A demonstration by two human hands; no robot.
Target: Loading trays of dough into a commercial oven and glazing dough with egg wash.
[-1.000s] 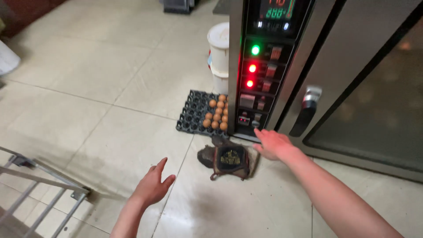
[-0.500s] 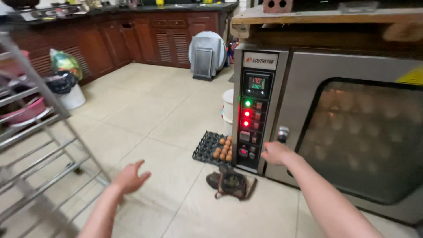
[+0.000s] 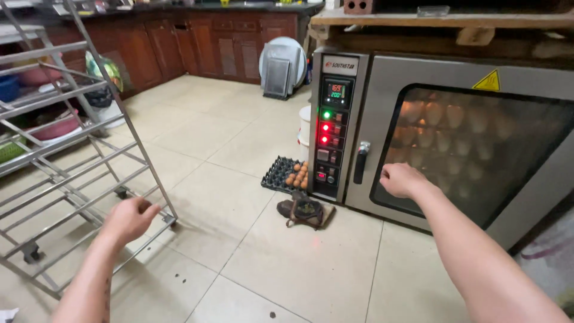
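Beside the right hand (image 3: 402, 179), a steel oven (image 3: 454, 90); glass door (image 3: 478, 155) aglow.

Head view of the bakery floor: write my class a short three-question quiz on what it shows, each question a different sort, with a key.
1. True or false: the right hand grips the oven door handle.
2. What lies on the floor between the egg tray and the oven? A) dark oven mitts B) a broom C) a bucket
3. Fill in: the left hand is beside the metal ____ on wheels.

Key:
1. False: it is a closed fist in front of the glass door, right of the handle.
2. A, the dark oven mitts.
3. Rack.
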